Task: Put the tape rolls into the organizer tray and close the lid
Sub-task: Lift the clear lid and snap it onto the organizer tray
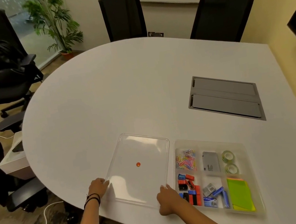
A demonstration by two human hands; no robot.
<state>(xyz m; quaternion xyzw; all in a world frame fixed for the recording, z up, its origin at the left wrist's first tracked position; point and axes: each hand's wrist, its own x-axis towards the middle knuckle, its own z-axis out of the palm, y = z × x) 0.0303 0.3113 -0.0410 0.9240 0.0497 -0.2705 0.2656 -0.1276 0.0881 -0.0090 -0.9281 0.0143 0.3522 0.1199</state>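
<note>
Dim, warm indoor light, wide-angle view

Soft overhead light leaves the white table (pixel 120 89) evenly lit with faint shadows. Pale glare streaks sit on the clear lid (pixel 138 152) near the table's near edge. Chairs and walls bow toward the frame corners; the whole picture is slightly soft, blurrier at the right edge.

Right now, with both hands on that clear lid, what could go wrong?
1. The lid is clear and smooth, and the left hand and right hand touch only its near corners, so it might slip or tilt when lifted.
2. The tray sits close beside it; a swinging lid could nudge it.
3. The two tape rolls stand on edge and may block the lid from seating.
</note>
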